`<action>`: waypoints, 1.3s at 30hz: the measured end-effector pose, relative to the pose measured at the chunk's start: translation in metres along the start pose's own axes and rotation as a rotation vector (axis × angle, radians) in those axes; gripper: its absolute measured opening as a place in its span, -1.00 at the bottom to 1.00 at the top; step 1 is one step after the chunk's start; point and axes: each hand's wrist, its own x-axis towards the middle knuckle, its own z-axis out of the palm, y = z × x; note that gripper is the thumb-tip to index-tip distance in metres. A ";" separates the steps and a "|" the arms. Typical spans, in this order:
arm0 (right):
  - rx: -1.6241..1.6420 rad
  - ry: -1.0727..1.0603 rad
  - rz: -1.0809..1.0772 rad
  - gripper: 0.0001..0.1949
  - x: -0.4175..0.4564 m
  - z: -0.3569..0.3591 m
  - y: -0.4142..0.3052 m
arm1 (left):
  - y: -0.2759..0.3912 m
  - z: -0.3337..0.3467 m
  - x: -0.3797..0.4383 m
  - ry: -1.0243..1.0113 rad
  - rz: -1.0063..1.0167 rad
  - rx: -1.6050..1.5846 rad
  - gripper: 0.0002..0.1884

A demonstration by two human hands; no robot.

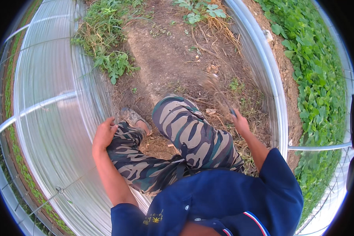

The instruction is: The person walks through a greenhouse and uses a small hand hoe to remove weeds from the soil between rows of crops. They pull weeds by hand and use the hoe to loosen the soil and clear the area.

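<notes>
My right hand [241, 122] is closed around the dark handle [233, 112] of a tool. The rest of that tool is smeared by motion over the soil [180, 59], so its kind cannot be told. A blurred brown clump [210, 80] shows at its far end; whether this is the tool's head or loose soil and straw is unclear. My left hand [104, 132] is beside my left knee, against the camouflage trousers [177, 126], fingers loosely bent and holding nothing. Dry straw [221, 121] and small weeds [236, 85] lie around the tool.
Clear plastic sheeting [53, 67] over metal hoops [47, 103] runs along my left. Another plastic-covered edge [265, 53] curves along my right, with dense leafy plants [315, 88] beyond it. Weeds [106, 38] grow ahead at left, and lobed-leaf plants [200, 11] ahead at right.
</notes>
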 end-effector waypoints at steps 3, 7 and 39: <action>-0.031 -0.028 -0.187 -0.56 0.059 0.020 -0.093 | 0.003 -0.002 -0.003 -0.001 -0.022 -0.029 -0.63; -0.139 -0.082 -0.370 -0.58 0.105 0.050 -0.154 | 0.011 -0.001 -0.010 -0.034 -0.102 -0.031 -0.63; -0.072 -0.110 -0.439 -0.54 0.148 0.065 -0.251 | 0.045 -0.003 0.006 -0.045 -0.102 -0.058 -0.63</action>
